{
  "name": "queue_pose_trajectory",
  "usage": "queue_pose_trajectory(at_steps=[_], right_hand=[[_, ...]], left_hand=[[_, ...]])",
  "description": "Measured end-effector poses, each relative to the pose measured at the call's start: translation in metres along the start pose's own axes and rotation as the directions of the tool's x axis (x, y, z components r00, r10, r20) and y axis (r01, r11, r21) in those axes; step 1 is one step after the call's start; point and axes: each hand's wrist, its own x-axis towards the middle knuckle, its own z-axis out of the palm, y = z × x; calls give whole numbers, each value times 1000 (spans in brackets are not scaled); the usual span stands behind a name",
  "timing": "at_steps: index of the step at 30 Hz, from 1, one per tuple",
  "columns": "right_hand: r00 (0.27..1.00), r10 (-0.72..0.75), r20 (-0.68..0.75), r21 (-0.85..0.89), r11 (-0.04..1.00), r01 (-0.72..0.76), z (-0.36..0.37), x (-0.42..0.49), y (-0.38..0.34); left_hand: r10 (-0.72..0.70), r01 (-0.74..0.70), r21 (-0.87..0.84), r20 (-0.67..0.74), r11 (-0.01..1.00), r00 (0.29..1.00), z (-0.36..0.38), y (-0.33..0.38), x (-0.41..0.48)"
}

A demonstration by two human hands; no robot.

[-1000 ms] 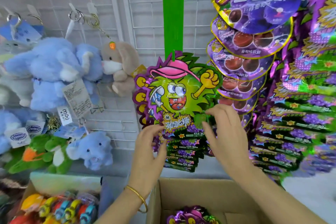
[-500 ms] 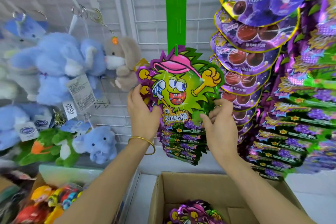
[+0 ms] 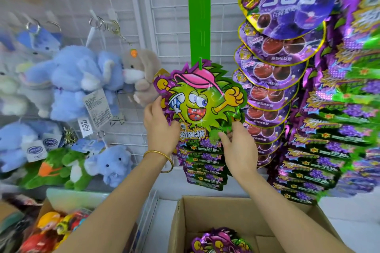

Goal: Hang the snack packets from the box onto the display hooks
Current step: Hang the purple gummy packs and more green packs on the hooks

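A green snack packet (image 3: 202, 104) with a cartoon face in a pink cap hangs at the foot of a green display strip (image 3: 199, 12), on top of several matching packets (image 3: 205, 168). My left hand (image 3: 159, 127) grips the front packet's left edge. My right hand (image 3: 236, 146) pinches its lower right edge. Below stands an open cardboard box (image 3: 226, 211) with more such packets (image 3: 220, 242) inside.
Purple grape candy bags (image 3: 285, 51) and further green-purple packets (image 3: 329, 133) hang in columns on the right. Blue and grey plush toys (image 3: 78, 80) hang on the white wire grid (image 3: 115, 6) at left. A second box of colourful toys (image 3: 51, 230) sits bottom left.
My left hand has risen from below the hanging stack to the front packet's left edge. My right hand stays at the lower right edge. The view has shifted slightly upward.
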Motion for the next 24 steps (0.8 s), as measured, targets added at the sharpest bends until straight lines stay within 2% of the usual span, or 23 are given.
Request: queue_pose_trajectory(at_steps=[8, 11, 13, 15, 17, 20, 21, 22, 24], right_hand=[[999, 51, 11, 83, 995, -51, -11, -25, 30], [990, 88, 113, -23, 996, -86, -10, -50, 63], [955, 140, 262, -129, 986, -109, -4, -69, 92], [856, 238, 459, -238, 961, -140, 8, -92, 125], [689, 369, 624, -348, 920, -178, 23, -117, 160], [434, 463, 773, -434, 885, -171, 49, -158, 203], [379, 481, 790, -442, 876, -192, 57, -168, 211], [356, 498, 791, -446, 867, -222, 64, -176, 218], [396, 555, 732, -488, 832, -263, 75, -184, 233]], left_hand=[[5, -3, -49, 33, 999, 999, -1, -23, -44], [22, -19, -31, 120, 999, 993, 2, -34, -79], [-28, 30, -9, 223, 999, 975, 7, -43, -104], [-117, 112, 34, 327, 993, 938, 12, -52, -122], [-191, 174, 78, 413, 982, 891, 19, -58, -131], [-239, 205, 122, 505, 971, 829, 30, -63, -135], [-253, 213, 136, 521, 968, 815, 34, -65, -135], [-268, 224, 147, 529, 963, 805, 37, -67, -134], [-302, 265, 147, 536, 953, 789, 42, -72, -133]])
